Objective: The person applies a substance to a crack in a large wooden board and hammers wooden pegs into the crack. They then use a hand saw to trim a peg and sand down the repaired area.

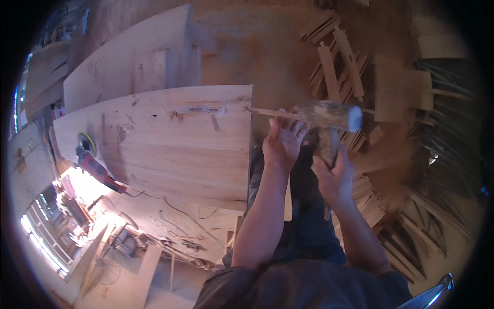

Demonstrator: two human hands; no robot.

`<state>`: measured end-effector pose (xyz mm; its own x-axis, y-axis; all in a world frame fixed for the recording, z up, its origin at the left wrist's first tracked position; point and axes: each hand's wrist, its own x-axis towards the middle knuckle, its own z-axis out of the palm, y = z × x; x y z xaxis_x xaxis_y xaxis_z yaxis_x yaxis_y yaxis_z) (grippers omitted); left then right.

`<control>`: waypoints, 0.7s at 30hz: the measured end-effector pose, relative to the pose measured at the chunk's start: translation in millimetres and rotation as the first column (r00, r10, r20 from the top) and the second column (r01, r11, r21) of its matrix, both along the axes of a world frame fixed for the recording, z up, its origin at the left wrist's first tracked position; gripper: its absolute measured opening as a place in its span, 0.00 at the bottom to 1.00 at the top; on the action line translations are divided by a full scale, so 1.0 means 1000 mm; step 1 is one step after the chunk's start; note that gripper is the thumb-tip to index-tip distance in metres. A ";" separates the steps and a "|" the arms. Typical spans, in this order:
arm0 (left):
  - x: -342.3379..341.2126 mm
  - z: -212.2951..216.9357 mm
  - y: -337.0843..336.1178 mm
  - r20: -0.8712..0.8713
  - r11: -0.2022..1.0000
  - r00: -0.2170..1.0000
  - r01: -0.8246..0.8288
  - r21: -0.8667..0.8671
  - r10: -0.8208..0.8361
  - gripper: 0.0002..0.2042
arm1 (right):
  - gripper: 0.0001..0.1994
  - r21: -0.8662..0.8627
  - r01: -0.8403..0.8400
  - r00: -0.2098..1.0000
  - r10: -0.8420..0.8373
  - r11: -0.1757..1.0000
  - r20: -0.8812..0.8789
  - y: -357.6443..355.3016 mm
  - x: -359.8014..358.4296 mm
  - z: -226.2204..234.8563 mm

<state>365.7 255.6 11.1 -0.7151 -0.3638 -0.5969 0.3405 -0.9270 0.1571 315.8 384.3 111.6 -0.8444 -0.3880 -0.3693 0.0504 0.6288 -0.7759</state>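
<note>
L hand point(282, 148) loosely holds wood strip point(262, 112), tip at R edge of board point(190, 141), nr far corner; R hand point(335, 177) grips hammer point(329, 114). Best: strip steady, fingers point(300, 129) clear.

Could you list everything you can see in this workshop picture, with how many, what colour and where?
Wide panel: one, pale wood, left of centre
Disc power tool: one, red and black, panel's left end
Cord: at least one, dark, lower left of centre
Thin strip: one, light brown, by the panel's right edge
Hammer: one, dark head with a pale end, right of centre
Loose wood pieces: many, brown, right side
Background clutter: too dim or small to count
Forearms: two, bare, lower centre
Left hand: one, bare, at the strip
Right hand: one, bare, gripping the hammer
</note>
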 end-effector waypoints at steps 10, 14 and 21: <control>-0.016 -0.025 0.004 -0.377 0.969 0.894 -0.242 0.052 0.243 0.17 | 0.26 0.269 -0.416 0.882 0.457 0.869 -0.114 -0.086 0.007 -0.009; -0.010 -0.025 0.001 -0.385 0.968 0.892 -0.184 0.168 0.236 0.13 | 0.26 0.306 -0.416 0.881 0.463 0.856 -0.097 -0.093 0.008 -0.004; -0.008 -0.030 0.006 -0.028 0.970 0.986 -0.159 0.183 0.166 0.14 | 0.25 0.455 -0.449 0.845 0.531 0.769 -0.064 -0.097 0.017 -0.011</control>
<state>357.8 261.5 -19.0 -0.6812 -0.3670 -0.6335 0.4917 -0.8704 -0.0246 332.7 287.2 101.0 -0.6467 -0.6156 -0.4504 -0.4655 0.7863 -0.4063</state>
